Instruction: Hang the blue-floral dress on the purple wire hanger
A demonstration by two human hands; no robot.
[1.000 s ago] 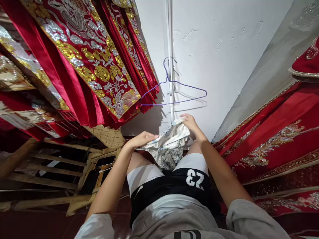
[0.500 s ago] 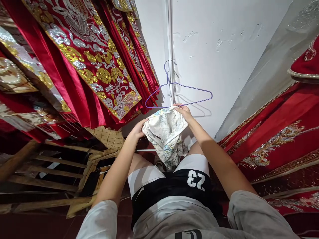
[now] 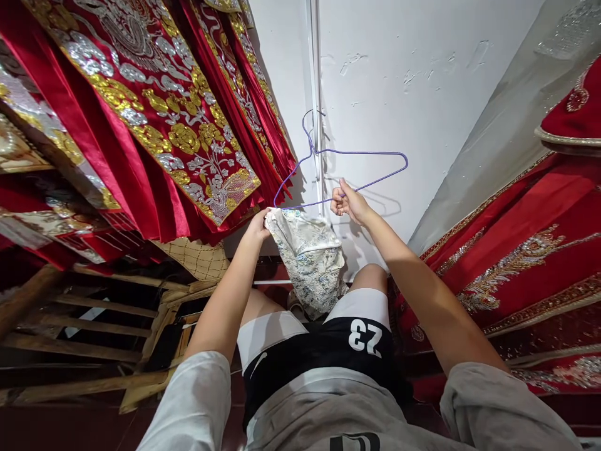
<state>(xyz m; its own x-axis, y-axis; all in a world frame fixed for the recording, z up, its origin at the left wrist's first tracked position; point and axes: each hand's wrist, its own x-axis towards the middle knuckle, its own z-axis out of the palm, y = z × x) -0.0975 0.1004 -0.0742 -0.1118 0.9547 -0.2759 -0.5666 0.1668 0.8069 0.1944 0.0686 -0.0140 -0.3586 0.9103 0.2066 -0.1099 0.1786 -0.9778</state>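
My left hand (image 3: 259,224) is closed on the top corner of a pale floral patterned garment (image 3: 310,263), which hangs down in front of my knees. My right hand (image 3: 346,202) pinches the bottom wire of a purple wire hanger (image 3: 370,153). The hanger's hook sits on a thin white vertical pipe (image 3: 314,81) against the white wall. The garment's upper edge is just below the hanger's left end.
Red robes with gold and silver embroidery (image 3: 154,119) hang close on the left. More red embroidered cloth (image 3: 516,263) lies at the right under a grey cover (image 3: 507,125). Wooden slatted furniture (image 3: 94,326) stands low on the left.
Both hands lifted the garment from my lap toward the hanger. My right hand let go of the cloth and took hold of the hanger's bottom wire. The hanger has tilted.
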